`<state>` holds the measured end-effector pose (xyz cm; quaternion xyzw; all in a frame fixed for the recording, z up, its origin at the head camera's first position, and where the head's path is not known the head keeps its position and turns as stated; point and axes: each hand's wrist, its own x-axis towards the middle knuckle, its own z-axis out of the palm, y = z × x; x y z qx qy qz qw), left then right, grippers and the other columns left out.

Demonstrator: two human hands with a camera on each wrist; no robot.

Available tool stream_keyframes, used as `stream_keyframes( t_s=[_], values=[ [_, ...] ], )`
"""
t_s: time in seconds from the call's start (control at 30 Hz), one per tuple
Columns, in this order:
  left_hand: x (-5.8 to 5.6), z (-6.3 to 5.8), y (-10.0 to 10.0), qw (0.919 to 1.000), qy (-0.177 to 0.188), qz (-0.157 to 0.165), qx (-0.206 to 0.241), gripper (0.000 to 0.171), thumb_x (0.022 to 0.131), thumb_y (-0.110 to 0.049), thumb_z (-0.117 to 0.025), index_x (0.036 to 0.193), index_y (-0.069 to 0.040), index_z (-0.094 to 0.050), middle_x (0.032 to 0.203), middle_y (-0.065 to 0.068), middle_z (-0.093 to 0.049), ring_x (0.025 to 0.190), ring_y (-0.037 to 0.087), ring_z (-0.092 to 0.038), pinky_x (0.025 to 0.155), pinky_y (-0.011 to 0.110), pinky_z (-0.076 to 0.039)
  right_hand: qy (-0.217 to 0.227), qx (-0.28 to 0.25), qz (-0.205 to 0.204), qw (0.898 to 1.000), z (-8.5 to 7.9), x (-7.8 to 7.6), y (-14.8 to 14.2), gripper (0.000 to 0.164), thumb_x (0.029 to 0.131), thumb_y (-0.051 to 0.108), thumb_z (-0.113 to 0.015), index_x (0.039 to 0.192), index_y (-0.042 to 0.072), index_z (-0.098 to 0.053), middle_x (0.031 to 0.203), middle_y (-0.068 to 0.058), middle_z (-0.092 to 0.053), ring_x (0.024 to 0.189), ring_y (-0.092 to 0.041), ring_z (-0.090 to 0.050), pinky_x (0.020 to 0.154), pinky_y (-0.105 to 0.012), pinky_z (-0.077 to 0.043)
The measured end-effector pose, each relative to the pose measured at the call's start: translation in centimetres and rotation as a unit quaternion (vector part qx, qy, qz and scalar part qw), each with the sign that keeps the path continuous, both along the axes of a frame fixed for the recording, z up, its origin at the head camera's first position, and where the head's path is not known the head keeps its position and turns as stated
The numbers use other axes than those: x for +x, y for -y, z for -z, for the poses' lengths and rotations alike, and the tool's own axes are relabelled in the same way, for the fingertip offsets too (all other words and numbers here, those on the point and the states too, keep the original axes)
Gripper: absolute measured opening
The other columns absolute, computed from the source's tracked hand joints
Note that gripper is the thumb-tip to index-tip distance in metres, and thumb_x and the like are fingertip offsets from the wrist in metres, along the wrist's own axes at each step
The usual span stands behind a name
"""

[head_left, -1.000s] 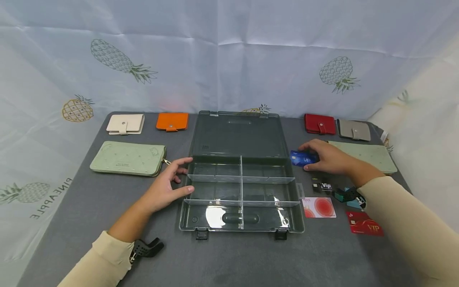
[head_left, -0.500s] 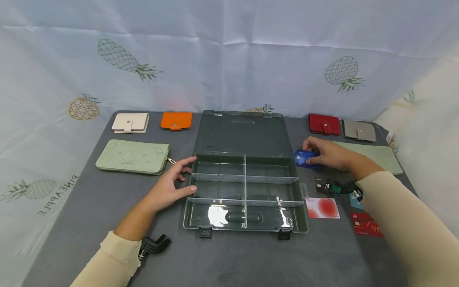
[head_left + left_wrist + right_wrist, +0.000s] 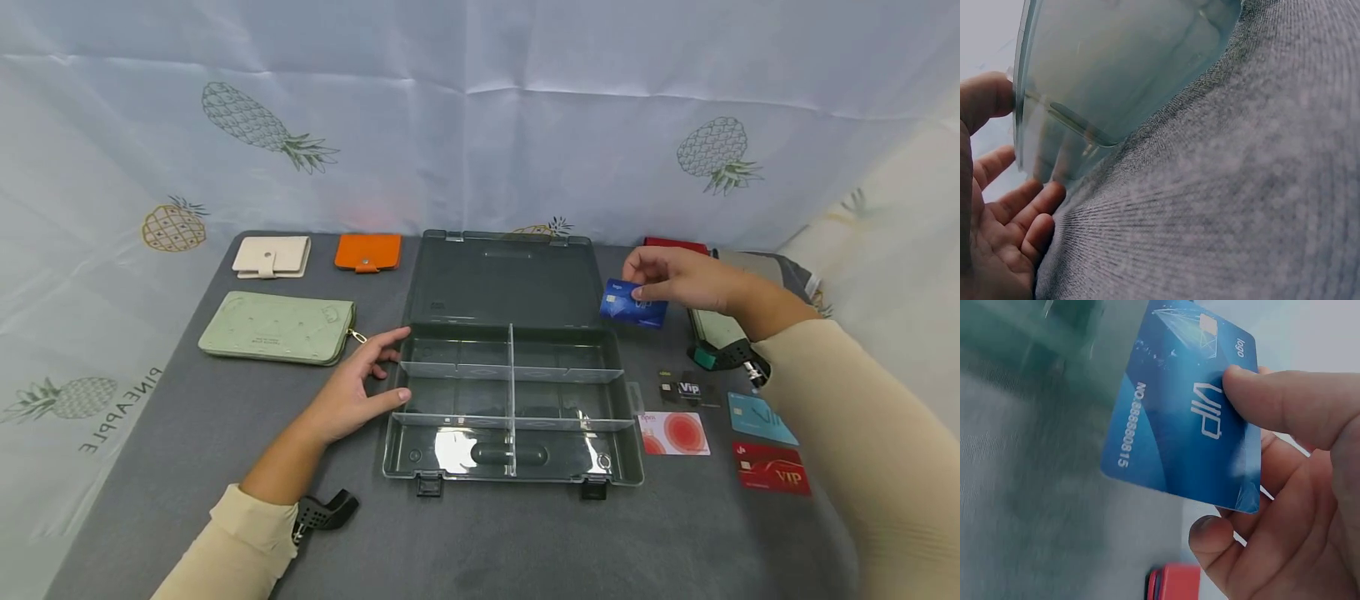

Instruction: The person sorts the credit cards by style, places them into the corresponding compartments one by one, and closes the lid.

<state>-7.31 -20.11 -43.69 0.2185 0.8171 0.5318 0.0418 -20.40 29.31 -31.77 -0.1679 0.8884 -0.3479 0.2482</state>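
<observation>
My right hand (image 3: 686, 279) pinches a blue VIP card (image 3: 628, 305) between thumb and fingers. The card is raised off the table beside the box's lid; in the right wrist view the card (image 3: 1179, 412) shows its chip and printed number. My left hand (image 3: 352, 387) touches the left rim of a dark clear plastic box (image 3: 446, 479), its thumb and fingers spread along the side. The left wrist view shows that hand (image 3: 1013, 225) against the box's wall (image 3: 1122, 69). The box's lid (image 3: 506, 283) lies back, and clear dividers split the inside into several compartments.
Right of the box lie a black card (image 3: 686, 389), a pink-and-white card (image 3: 675, 433), a light blue card (image 3: 761, 418) and a red card (image 3: 772, 468). Wallets include white (image 3: 272, 257), orange (image 3: 367, 252), green (image 3: 277, 327), red (image 3: 675, 243) and a partly covered grey one (image 3: 753, 265).
My right hand has lifted the blue card from the table and moved it up and slightly left, uncovering the light blue card. My left hand stays at the box.
</observation>
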Motion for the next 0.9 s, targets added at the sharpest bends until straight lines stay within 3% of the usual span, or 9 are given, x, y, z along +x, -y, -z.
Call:
stream_keyframes(
  t_s=[0.17,0.47,0.67,0.9],
  values=[
    [-0.1,0.2,0.1,0.9999,-0.011,0.001,-0.005,0.079,0.092,-0.008,-0.079,0.163,-0.009,-0.043,0.161,0.015,-0.047,0.126,0.028,-0.053,0.095,0.03,-0.044,0.02,-0.033,-0.023,0.999,-0.6,0.0,3.4,0.019,0.105,0.007,-0.065,0.122,0.004,-0.057,0.108,-0.013,-0.064,0.101,-0.029,-0.059,0.086,-0.038,-0.054],
    [-0.2,0.2,0.2,0.999,-0.026,0.001,-0.037,0.079,0.095,-0.011,-0.077,0.165,-0.011,-0.04,0.161,0.014,-0.046,0.127,0.029,-0.054,0.096,0.034,-0.046,0.026,-0.074,-0.091,0.993,0.8,-0.1,10.6,0.016,0.105,0.005,-0.065,0.12,0.006,-0.06,0.108,-0.013,-0.066,0.101,-0.03,-0.06,0.088,-0.041,-0.054],
    [-0.2,0.2,0.2,0.9986,-0.026,0.0,-0.047,0.079,0.095,-0.013,-0.077,0.165,-0.012,-0.04,0.162,0.014,-0.045,0.128,0.03,-0.055,0.097,0.035,-0.046,0.014,-0.096,-0.138,0.986,1.7,0.4,14.8,0.013,0.105,0.004,-0.066,0.117,0.008,-0.062,0.103,-0.01,-0.066,0.095,-0.028,-0.06,0.085,-0.041,-0.051],
    [-0.1,0.5,0.0,0.9985,-0.03,-0.002,-0.045,0.08,0.094,-0.014,-0.077,0.165,-0.012,-0.04,0.161,0.014,-0.046,0.127,0.031,-0.056,0.096,0.036,-0.047,-0.025,-0.096,-0.149,0.984,3.1,1.2,18.5,0.013,0.104,0.005,-0.068,0.115,0.011,-0.067,0.101,-0.004,-0.07,0.094,-0.022,-0.065,0.089,-0.04,-0.053]
  ],
)
